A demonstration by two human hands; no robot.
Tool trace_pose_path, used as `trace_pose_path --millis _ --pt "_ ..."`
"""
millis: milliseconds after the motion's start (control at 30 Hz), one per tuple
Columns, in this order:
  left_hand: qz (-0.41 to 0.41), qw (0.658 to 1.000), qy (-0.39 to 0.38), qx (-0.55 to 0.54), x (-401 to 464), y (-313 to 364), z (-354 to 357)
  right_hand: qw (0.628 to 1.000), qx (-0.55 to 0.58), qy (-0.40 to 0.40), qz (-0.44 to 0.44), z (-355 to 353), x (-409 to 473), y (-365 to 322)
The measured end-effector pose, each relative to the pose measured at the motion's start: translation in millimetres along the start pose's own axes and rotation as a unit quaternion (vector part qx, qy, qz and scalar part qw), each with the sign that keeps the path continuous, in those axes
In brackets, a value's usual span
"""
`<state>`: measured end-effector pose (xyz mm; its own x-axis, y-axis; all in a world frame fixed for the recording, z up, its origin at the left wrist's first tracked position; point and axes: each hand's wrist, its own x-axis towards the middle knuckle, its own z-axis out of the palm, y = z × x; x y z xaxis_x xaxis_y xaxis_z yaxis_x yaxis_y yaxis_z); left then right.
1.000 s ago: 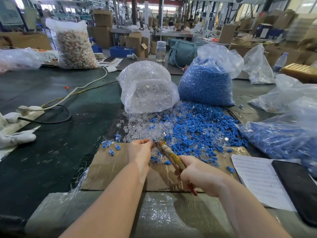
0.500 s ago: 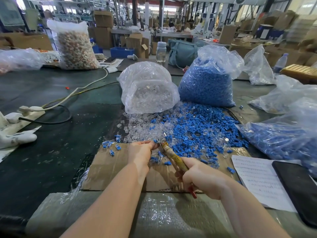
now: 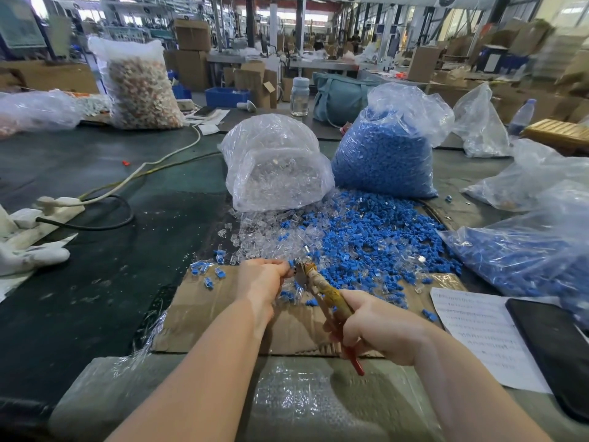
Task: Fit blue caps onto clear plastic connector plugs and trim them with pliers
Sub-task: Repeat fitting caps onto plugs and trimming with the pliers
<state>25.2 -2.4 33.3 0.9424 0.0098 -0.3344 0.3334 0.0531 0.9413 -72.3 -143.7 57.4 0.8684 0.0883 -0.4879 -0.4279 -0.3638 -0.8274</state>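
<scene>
My left hand (image 3: 259,280) pinches a small blue-capped plug (image 3: 290,264) at its fingertips, right against the jaws of the pliers (image 3: 322,290). My right hand (image 3: 379,327) grips the pliers' worn yellow and red handles over a cardboard sheet (image 3: 197,311). Behind lies a spread pile of blue caps (image 3: 366,237) mixed with clear plugs (image 3: 264,231). A few finished capped plugs (image 3: 207,271) lie left of my left hand.
A bag of clear plugs (image 3: 274,164) and a bag of blue caps (image 3: 385,154) stand behind the pile. More bags (image 3: 522,256) lie at the right, with a paper sheet (image 3: 478,330) and a black phone (image 3: 554,342). A power strip with cables (image 3: 54,208) and a white glove (image 3: 32,256) lie at the left.
Both hands have stayed almost in place. The capped plug remains held at the pliers' jaws; only a slight shift of the view.
</scene>
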Motion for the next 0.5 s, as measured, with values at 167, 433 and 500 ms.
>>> trace_pose_path --millis 167,433,500 --pt "0.007 1.0 -0.005 0.003 -2.5 -1.1 2.3 1.0 0.0 0.002 -0.001 0.3 0.1 -0.2" --pt "0.01 1.0 -0.001 0.0 -4.6 -0.7 2.2 1.0 -0.02 -0.008 -0.002 -0.6 -1.3 -0.8" --pt "0.011 1.0 0.003 -0.002 -4.2 -1.3 2.3 1.0 -0.024 -0.006 0.0 -1.3 -0.9 -0.5"
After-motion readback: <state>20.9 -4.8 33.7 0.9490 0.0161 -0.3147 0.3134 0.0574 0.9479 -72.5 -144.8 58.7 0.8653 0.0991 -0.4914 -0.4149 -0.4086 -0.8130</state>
